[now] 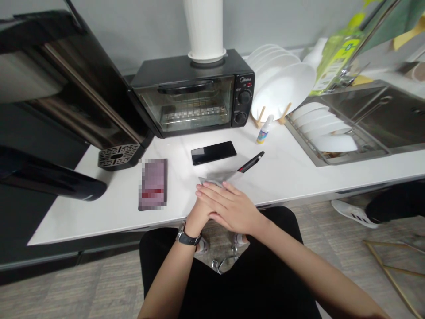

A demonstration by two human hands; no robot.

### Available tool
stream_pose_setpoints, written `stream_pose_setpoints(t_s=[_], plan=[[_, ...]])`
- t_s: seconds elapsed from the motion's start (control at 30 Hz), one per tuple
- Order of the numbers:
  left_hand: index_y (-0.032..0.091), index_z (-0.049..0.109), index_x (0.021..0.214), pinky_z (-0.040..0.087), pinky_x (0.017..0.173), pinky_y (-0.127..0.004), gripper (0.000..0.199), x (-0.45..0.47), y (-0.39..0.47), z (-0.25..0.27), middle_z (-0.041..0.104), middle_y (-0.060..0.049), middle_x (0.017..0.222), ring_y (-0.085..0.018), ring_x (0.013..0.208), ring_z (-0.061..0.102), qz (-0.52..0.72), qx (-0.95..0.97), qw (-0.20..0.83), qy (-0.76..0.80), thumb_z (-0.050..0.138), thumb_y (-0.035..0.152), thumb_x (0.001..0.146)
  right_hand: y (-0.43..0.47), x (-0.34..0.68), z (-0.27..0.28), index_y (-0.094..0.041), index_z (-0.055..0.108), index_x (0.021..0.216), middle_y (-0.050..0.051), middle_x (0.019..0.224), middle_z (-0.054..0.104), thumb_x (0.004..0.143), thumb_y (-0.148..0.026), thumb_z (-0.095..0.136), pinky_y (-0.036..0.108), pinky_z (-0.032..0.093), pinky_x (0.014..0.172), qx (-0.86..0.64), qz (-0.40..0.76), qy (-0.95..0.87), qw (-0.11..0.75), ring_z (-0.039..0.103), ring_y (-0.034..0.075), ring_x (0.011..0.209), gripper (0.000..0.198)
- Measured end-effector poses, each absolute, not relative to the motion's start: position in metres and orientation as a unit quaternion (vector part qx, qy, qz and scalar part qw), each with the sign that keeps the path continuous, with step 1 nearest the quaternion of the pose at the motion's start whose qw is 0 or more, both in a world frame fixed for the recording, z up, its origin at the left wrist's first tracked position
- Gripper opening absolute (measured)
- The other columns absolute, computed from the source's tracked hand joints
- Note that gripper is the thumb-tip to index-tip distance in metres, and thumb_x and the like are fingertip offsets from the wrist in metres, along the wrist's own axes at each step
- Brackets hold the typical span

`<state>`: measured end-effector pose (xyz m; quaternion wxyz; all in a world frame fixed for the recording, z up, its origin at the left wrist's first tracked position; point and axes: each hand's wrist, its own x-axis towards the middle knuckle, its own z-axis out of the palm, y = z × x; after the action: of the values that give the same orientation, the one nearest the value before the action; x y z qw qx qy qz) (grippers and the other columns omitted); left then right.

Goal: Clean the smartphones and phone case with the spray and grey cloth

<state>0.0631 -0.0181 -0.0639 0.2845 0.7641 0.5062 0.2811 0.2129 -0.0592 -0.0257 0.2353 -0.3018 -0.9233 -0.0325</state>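
Note:
My right hand (pixel 229 206) lies palm down across my left hand (pixel 198 213), its fingers stretched out and holding nothing. Most of my left hand is covered, so its fingers are hidden; a dark-strapped watch is on that wrist. Both hands rest at the counter's front edge. Just beyond them lies a kitchen knife (pixel 251 163) with a black handle pointing to the upper right. Its grey blade is partly hidden by my hands. Behind the knife is a black smartphone (pixel 214 153), lying flat. To the left lies a purple, pixelated rectangular item (pixel 154 181).
A black toaster oven (pixel 192 99) stands at the back, with a white pot (pixel 205 31) on top. White plates (pixel 282 88) stand in a rack beside a small spray bottle (pixel 264 130). A sink (pixel 381 119) is at right, a tall black machine (pixel 99 88) at left. Another person's shoe (pixel 353 214) shows below.

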Motion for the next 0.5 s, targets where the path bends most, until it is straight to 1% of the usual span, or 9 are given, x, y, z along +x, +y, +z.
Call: stream_pose_setpoints(t_s=[0.1, 0.17, 0.2, 0.23, 0.3, 0.37, 0.4, 0.43, 0.5], plan=[[0.021, 0.076, 0.117, 0.057, 0.104, -0.035, 0.027, 0.068, -0.010, -0.059, 0.082, -0.009, 0.101, -0.030, 0.115, 0.075, 0.255, 0.771, 0.286, 0.508, 0.060, 0.032, 0.098, -0.048, 0.230, -0.026, -0.014, 0.035, 0.165, 0.008, 0.169, 0.044, 0.113, -0.041, 0.039, 0.043, 0.029, 0.130, -0.294, -0.055, -0.926, 0.229, 0.035, 0.020, 0.158, 0.059], [0.018, 0.076, 0.115, 0.056, 0.107, -0.040, 0.025, 0.072, -0.006, -0.049, 0.082, -0.012, 0.110, -0.033, 0.118, 0.074, 0.238, 0.779, 0.277, 0.509, 0.063, 0.027, 0.096, -0.035, 0.243, -0.023, -0.015, 0.039, 0.164, 0.010, 0.166, 0.048, 0.112, -0.048, 0.040, 0.045, 0.034, 0.126, -0.311, -0.058, -0.917, 0.242, 0.041, 0.025, 0.154, 0.062], [0.017, 0.076, 0.115, 0.056, 0.107, -0.042, 0.025, 0.074, -0.005, -0.044, 0.081, -0.014, 0.114, -0.034, 0.118, 0.074, 0.235, 0.781, 0.273, 0.510, 0.062, 0.025, 0.096, -0.026, 0.250, -0.022, -0.015, 0.043, 0.162, 0.012, 0.161, 0.054, 0.111, -0.052, 0.041, 0.047, 0.038, 0.122, -0.331, -0.058, -0.907, 0.254, 0.047, 0.028, 0.148, 0.062], [0.017, 0.076, 0.118, 0.056, 0.105, -0.042, 0.026, 0.076, -0.005, -0.038, 0.081, -0.015, 0.118, -0.034, 0.117, 0.075, 0.238, 0.781, 0.272, 0.509, 0.060, 0.024, 0.099, -0.017, 0.259, -0.021, -0.015, 0.050, 0.156, 0.015, 0.152, 0.061, 0.110, -0.054, 0.041, 0.049, 0.041, 0.117, -0.360, -0.059, -0.892, 0.268, 0.054, 0.031, 0.138, 0.061], [0.020, 0.075, 0.125, 0.058, 0.102, -0.040, 0.032, 0.078, -0.007, -0.029, 0.080, -0.012, 0.125, -0.031, 0.114, 0.076, 0.255, 0.779, 0.278, 0.500, 0.051, 0.027, 0.106, 0.003, 0.279, -0.018, -0.015, 0.065, 0.136, 0.016, 0.124, 0.072, 0.110, -0.055, 0.037, 0.051, 0.047, 0.104, -0.431, -0.067, -0.852, 0.290, 0.062, 0.033, 0.114, 0.055], [0.025, 0.073, 0.132, 0.058, 0.099, -0.038, 0.035, 0.079, -0.009, -0.024, 0.079, -0.007, 0.128, -0.028, 0.115, 0.077, 0.274, 0.778, 0.285, 0.488, 0.046, 0.031, 0.109, 0.018, 0.294, -0.016, -0.018, 0.070, 0.111, 0.014, 0.101, 0.071, 0.111, -0.050, 0.032, 0.049, 0.049, 0.092, -0.494, -0.073, -0.813, 0.299, 0.060, 0.032, 0.096, 0.051], [0.027, 0.072, 0.134, 0.058, 0.098, -0.037, 0.035, 0.079, -0.010, -0.023, 0.079, -0.006, 0.129, -0.028, 0.116, 0.077, 0.281, 0.778, 0.287, 0.483, 0.047, 0.033, 0.110, 0.022, 0.297, -0.016, -0.019, 0.069, 0.104, 0.013, 0.097, 0.069, 0.111, -0.047, 0.029, 0.049, 0.048, 0.090, -0.516, -0.073, -0.798, 0.302, 0.059, 0.031, 0.093, 0.049], [0.027, 0.072, 0.134, 0.058, 0.097, -0.036, 0.035, 0.079, -0.010, -0.023, 0.079, -0.006, 0.128, -0.028, 0.116, 0.077, 0.286, 0.777, 0.287, 0.482, 0.047, 0.033, 0.110, 0.023, 0.296, -0.016, -0.020, 0.068, 0.101, 0.013, 0.097, 0.068, 0.111, -0.046, 0.028, 0.050, 0.048, 0.092, -0.529, -0.072, -0.787, 0.311, 0.059, 0.032, 0.095, 0.048], [0.026, 0.074, 0.128, 0.058, 0.094, -0.035, 0.033, 0.079, -0.010, -0.025, 0.081, -0.007, 0.122, -0.027, 0.110, 0.078, 0.290, 0.773, 0.281, 0.488, 0.049, 0.029, 0.108, 0.014, 0.280, -0.018, -0.020, 0.065, 0.105, 0.014, 0.105, 0.068, 0.111, -0.048, 0.028, 0.055, 0.043, 0.107, -0.524, -0.060, -0.776, 0.345, 0.059, 0.034, 0.111, 0.047]])
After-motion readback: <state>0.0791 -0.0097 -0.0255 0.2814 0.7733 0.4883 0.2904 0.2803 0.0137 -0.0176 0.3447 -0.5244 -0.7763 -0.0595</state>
